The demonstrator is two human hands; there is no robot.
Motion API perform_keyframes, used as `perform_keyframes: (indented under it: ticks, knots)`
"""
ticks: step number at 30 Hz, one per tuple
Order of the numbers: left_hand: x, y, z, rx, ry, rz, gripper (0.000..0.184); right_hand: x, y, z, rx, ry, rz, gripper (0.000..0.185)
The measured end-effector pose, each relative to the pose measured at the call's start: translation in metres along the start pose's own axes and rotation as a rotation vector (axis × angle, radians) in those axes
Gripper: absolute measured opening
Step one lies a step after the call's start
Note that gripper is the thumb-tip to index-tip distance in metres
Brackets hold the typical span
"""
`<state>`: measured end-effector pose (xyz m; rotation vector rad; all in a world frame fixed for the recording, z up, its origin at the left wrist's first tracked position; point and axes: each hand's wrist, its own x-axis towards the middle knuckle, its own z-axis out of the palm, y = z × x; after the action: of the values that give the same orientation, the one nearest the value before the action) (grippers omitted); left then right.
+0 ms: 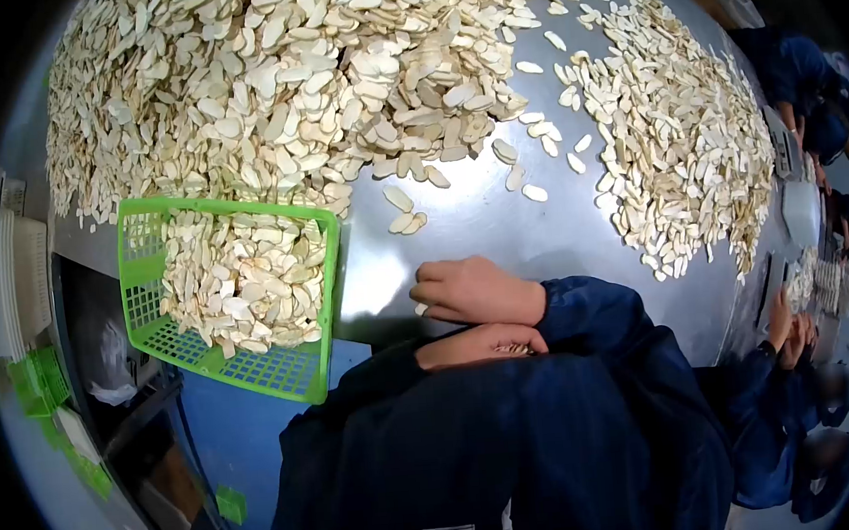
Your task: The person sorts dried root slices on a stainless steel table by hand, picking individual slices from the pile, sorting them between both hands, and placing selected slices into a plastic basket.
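My right hand (474, 291) is closed above the metal table's front edge, its fingers curled and pointing left. A small pale bit shows at its fingertips, too small to name. Just below, close to my jacket, my left hand (479, 345) is curled around several pale slices (515, 349); its fingertips are mostly hidden. To the left, a green plastic basket (330, 272) holds many flat, oval, cream-coloured slices (243, 278). Loose slices (404, 223) lie on the table between the basket and the large heap.
A large heap of slices (274, 88) covers the far left of the metal table (560, 226). Another heap (676, 129) spreads along the right. Co-workers in dark blue sit at the far right, one person's hands (792, 333) near pale slices. Stacked trays (22, 283) stand at far left.
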<state>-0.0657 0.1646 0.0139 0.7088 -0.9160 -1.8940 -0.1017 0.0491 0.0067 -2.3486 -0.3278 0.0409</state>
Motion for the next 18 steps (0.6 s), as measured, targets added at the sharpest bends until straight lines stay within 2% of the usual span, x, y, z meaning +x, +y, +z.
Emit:
perform_keyframes:
  ticks: [2,5,6,9,10,11,13,17,18]
  knots:
    - [-0.003,-0.003,0.003,-0.063,0.034,-0.032,0.022,0.005,-0.001,-0.001,-0.04,-0.005,-0.077,0.014]
    - [0.002,-0.012,-0.003,-0.005,0.037,0.036,0.023,-0.007,0.009,-0.006,-0.073,-0.136,0.028,0.011]
    - [0.003,-0.013,-0.009,-0.028,0.003,0.059,0.022,-0.012,0.012,-0.011,-0.077,-0.069,0.063,0.009]
    - [0.005,-0.017,-0.022,-0.484,-0.033,0.012,0.024,-0.034,0.034,-0.023,-0.159,0.163,0.316,0.013]
    - [0.009,-0.027,-0.028,-0.554,0.027,-0.057,0.026,-0.041,0.037,-0.032,-0.197,0.251,0.401,0.016]
    - [0.011,-0.034,-0.032,-0.625,0.023,-0.036,0.025,-0.049,0.037,-0.042,-0.16,0.317,0.449,0.016]
    - [0.011,-0.038,-0.034,-0.767,0.015,0.005,0.025,-0.055,0.033,-0.05,-0.154,0.348,0.446,0.015]
    - [0.012,-0.038,-0.03,-0.935,0.161,-0.052,0.026,-0.055,0.027,-0.04,-0.206,0.342,0.455,0.013]
    - [0.011,-0.037,-0.031,-0.974,0.128,-0.04,0.024,-0.054,0.029,-0.039,-0.208,0.346,0.461,0.013]
